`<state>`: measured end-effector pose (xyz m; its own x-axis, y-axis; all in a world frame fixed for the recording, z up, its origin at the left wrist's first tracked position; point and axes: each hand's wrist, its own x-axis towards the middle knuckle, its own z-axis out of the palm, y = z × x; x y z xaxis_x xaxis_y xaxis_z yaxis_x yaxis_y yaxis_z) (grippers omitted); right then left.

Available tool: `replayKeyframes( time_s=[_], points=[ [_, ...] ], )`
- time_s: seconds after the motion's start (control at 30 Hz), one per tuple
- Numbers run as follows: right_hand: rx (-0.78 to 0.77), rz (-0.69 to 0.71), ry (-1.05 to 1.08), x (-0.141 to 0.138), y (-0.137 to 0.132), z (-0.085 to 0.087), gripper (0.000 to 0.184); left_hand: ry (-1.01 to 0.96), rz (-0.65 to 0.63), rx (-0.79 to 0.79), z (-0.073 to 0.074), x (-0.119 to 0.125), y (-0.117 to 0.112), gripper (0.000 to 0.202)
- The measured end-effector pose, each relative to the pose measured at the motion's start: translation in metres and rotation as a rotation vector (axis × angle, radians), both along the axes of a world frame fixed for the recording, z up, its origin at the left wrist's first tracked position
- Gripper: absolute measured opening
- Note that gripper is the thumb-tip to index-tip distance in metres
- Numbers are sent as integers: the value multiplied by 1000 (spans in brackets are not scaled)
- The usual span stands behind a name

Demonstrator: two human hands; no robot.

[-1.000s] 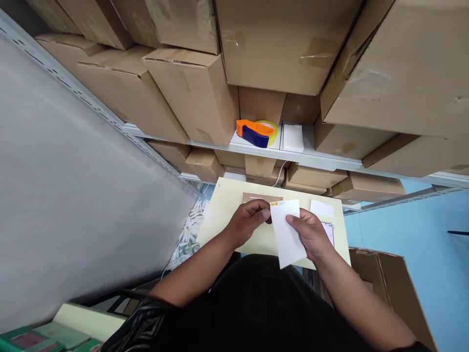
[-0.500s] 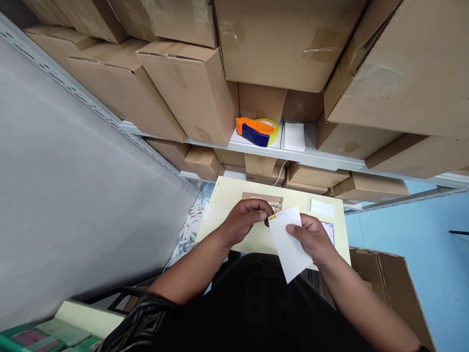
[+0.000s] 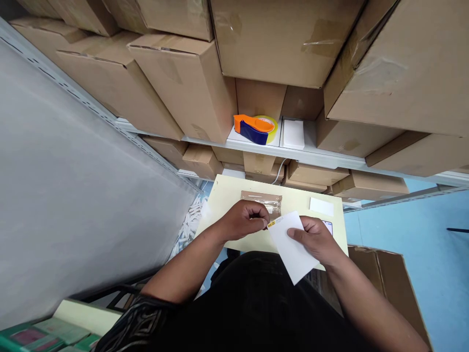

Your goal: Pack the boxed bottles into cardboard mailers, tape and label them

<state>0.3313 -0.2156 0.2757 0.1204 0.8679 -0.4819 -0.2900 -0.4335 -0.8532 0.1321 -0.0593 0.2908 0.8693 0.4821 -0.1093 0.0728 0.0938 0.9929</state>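
My right hand [image 3: 315,239] grips a white rectangular sheet [image 3: 293,252] with a small yellow tab at its top corner, thumb on its face. My left hand [image 3: 247,220] pinches that top corner at the yellow tab, fingers curled. Both hands hover over a small pale-yellow table [image 3: 227,195]. Just beyond the left hand lies a clear packet with a brown backing [image 3: 269,199]. A small white card [image 3: 321,206] lies at the table's far right, and a phone edge [image 3: 329,226] shows behind my right hand.
An orange-and-blue tape dispenser [image 3: 254,129] and a white box [image 3: 293,134] sit on the metal shelf above the table. Cardboard boxes [image 3: 183,88] fill the shelves. An open carton [image 3: 384,278] stands at my right; a grey panel [image 3: 66,195] at my left.
The white sheet has tilted further, its lower end swinging right and down. My left hand stays pinched at its yellow-tabbed corner. The view has shifted slightly.
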Motion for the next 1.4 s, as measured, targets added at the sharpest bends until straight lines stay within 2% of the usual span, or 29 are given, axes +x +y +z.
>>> replayKeyframes(
  time_s=[0.2,0.53,0.87,1.23,1.4],
  points=[
    [-19,-2,-11,1,-2,-2,36,6,-42,12,-1,1,-4,7],
    [-41,31,9,-1,-3,-7,38,-52,-23,-173,-8,0,-10,8],
    [-61,60,-20,-5,-5,-6,42,-11,-13,-124,-5,-8,-12,6],
    [-61,65,-7,-7,-8,-7,42,25,-4,-54,-10,-12,-16,6],
    [-61,73,-16,-6,-7,-13,43,-11,-26,-112,-15,-12,-19,5]
  ],
)
